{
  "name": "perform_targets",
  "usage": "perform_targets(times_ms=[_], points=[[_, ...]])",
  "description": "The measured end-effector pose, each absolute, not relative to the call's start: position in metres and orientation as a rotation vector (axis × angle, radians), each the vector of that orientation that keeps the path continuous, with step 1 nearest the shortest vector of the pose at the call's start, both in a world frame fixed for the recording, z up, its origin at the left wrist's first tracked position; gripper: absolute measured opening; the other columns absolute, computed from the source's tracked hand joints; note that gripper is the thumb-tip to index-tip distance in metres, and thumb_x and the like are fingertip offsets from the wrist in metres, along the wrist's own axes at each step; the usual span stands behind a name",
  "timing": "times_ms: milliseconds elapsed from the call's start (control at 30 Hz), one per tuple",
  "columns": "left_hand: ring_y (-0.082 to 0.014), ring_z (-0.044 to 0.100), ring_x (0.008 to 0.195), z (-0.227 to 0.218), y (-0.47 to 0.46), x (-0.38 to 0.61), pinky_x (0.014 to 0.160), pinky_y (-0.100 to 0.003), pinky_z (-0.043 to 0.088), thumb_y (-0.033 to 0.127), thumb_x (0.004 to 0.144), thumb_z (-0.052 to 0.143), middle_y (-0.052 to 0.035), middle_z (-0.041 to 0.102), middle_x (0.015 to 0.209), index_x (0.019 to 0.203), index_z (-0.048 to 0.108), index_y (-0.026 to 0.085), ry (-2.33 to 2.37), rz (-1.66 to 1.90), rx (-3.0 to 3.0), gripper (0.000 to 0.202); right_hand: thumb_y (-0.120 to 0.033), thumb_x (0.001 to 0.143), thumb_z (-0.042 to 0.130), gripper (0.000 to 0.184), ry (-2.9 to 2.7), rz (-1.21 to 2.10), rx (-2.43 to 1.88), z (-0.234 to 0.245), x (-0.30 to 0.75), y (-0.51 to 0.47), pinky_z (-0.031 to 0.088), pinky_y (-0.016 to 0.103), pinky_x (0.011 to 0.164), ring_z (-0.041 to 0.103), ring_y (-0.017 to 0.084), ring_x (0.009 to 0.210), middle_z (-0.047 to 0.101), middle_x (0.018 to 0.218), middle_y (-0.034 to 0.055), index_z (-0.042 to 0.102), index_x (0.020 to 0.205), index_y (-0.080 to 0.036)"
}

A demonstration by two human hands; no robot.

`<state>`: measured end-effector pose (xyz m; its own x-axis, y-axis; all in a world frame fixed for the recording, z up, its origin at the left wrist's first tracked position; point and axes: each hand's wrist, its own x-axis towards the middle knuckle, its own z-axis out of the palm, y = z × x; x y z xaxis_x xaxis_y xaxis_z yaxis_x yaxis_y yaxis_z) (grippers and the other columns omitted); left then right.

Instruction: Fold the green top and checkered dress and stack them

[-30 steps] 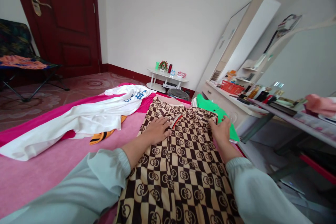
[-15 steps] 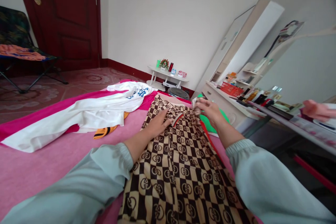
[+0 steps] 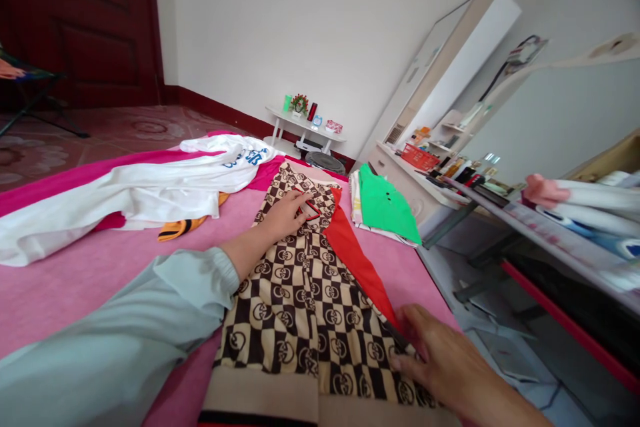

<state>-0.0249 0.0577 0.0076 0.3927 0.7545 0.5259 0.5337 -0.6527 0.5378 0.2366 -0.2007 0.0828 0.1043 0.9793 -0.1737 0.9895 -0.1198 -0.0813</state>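
Note:
A brown and beige checkered top lies lengthwise on the pink bedspread, its tan ribbed hem toward me. A strip of red cloth shows along its right side. My left hand rests on the far part of the top, fingers stretched out, near a small opening edged in black and red. Low on the right, my right hand has its thumb and fingers closed around the top's side edge near the hem. Part of that edge is hidden behind the hand.
A white printed shirt is spread at the left, with an orange and black striped piece beneath it. Folded clothes with a green one uppermost lie at the right bed edge. Beyond stand a dressing table and small white stand.
My right hand has let go of the far right part of the top and come down to its near right edge. The red strip and green garment are now uncovered. The view has shifted right.

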Motion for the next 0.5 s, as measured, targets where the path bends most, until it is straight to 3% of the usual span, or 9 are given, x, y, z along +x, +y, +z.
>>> perform_targets(times_ms=[167,333,500], points=[[-0.0201,0.055,0.107,0.009,0.057,-0.024,0.098,-0.031,0.043,0.004,0.072,0.050,-0.0045,0.056,0.116,0.129,0.055,0.028,1.137,0.961,2.562,0.062,-0.030,0.081,0.051,0.007,2.000,-0.395,2.347,0.066,0.252,-0.227,0.036,0.028,0.064,0.059,0.018,0.071,0.065,0.077,0.0012,0.053,0.080,-0.023],[-0.0202,0.060,0.092,0.008,0.063,-0.024,0.082,-0.030,0.049,0.012,0.078,0.051,-0.0045,0.060,0.100,0.105,0.071,0.029,1.131,0.892,2.672,0.039,-0.034,0.084,0.048,0.015,2.137,-0.548,2.366,0.066,0.246,-0.223,0.033,0.026,0.060,0.056,0.016,0.066,0.061,0.069,-0.0009,0.051,0.076,-0.022],[-0.0206,0.064,0.080,0.015,0.072,-0.020,0.075,-0.032,0.051,0.016,0.078,0.056,-0.0047,0.067,0.085,0.089,0.075,0.024,1.174,1.069,2.420,0.023,-0.045,0.082,0.055,0.032,2.179,-1.163,2.441,0.080,0.223,-0.210,0.031,0.023,0.052,0.045,0.011,0.056,0.049,0.058,-0.0033,0.046,0.065,-0.020]])
